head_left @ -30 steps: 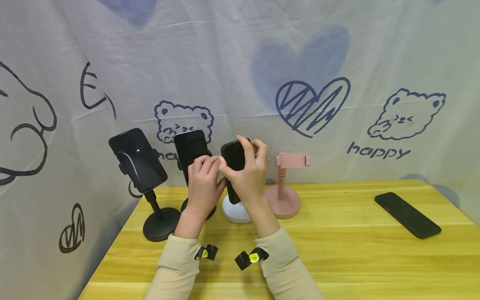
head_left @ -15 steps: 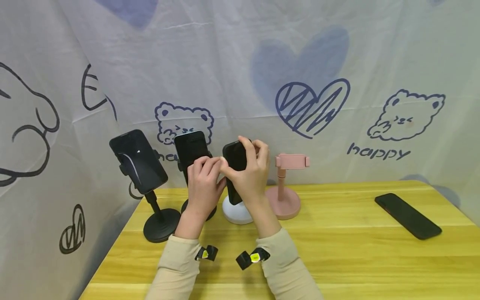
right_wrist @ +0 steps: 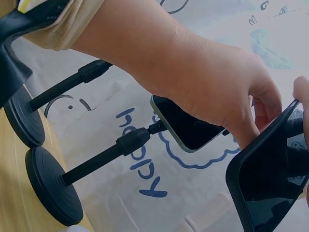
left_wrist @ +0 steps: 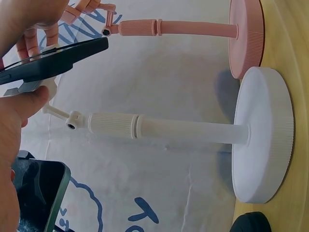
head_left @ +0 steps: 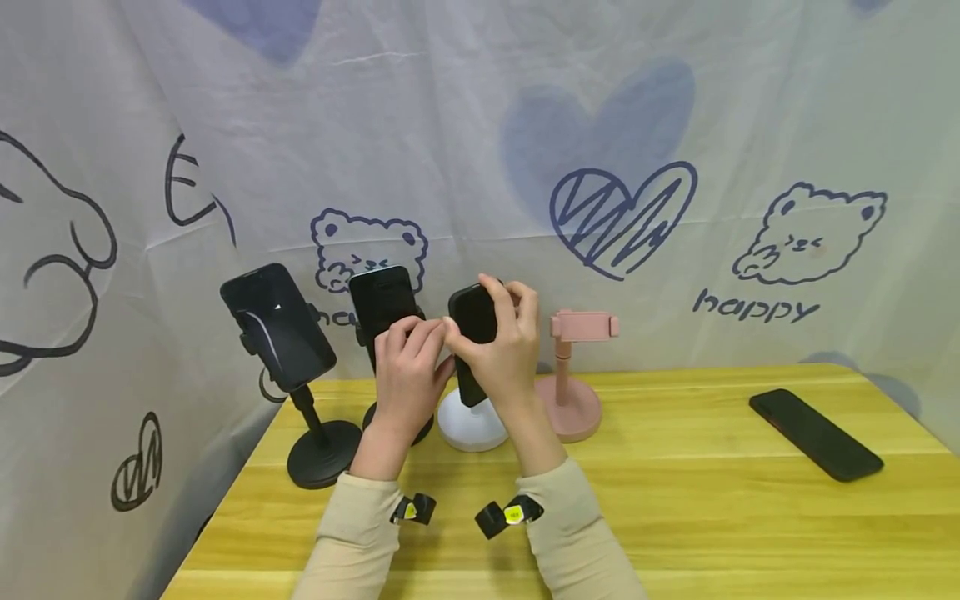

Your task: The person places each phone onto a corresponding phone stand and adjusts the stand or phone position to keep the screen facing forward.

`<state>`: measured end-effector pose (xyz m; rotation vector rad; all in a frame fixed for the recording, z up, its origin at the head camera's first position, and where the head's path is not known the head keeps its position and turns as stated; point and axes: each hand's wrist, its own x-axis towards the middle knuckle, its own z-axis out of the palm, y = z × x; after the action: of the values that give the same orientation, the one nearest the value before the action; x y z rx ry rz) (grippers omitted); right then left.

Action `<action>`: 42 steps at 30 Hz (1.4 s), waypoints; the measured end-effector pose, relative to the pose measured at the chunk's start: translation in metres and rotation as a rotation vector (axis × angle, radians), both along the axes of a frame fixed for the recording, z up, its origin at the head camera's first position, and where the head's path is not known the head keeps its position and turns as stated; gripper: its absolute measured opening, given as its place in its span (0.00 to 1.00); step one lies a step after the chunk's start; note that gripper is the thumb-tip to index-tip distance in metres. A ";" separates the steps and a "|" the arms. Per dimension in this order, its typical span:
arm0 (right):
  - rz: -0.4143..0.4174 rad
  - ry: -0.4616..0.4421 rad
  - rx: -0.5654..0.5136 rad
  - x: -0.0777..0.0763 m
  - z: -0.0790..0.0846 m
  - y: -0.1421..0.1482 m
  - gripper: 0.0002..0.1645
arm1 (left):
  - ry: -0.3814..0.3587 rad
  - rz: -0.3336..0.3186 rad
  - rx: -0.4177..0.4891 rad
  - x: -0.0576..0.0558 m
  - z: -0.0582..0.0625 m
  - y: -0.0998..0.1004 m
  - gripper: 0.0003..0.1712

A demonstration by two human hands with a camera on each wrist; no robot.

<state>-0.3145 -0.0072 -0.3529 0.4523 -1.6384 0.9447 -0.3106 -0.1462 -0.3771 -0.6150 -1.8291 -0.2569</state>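
Note:
In the head view, my right hand [head_left: 504,346] grips a black smartphone [head_left: 474,312], its thumb and fingers spread across it from edge to edge. The phone sits at the head of a white phone stand [left_wrist: 193,130], whose round base [head_left: 471,425] rests on the table. My left hand [head_left: 408,358] is at the phone's left side with fingers curled. In the left wrist view its thumb [left_wrist: 34,101] presses the white clamp under the phone. The right wrist view has the left fingers bent at the phone's edge; the clamp is mostly hidden there.
Two black phone stands on the left hold a dark phone [head_left: 279,325] and another phone [head_left: 381,300]. A pink phone stand [head_left: 585,325] with a bare clamp stands right of the white one. One more black phone [head_left: 816,433] lies on the wooden table [head_left: 712,533]. A printed cloth [head_left: 480,125] hangs behind.
Both hands stay in place at the phone. The phone has shifted slightly right, and the white base has slid a little left.

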 end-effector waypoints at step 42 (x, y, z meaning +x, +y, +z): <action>0.028 -0.091 0.011 0.007 0.007 0.002 0.36 | 0.044 0.015 -0.035 -0.002 0.000 -0.003 0.18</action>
<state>-0.3072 -0.0056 -0.3464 0.4465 -1.7241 0.9899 -0.3123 -0.1496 -0.3776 -0.6264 -1.7985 -0.2007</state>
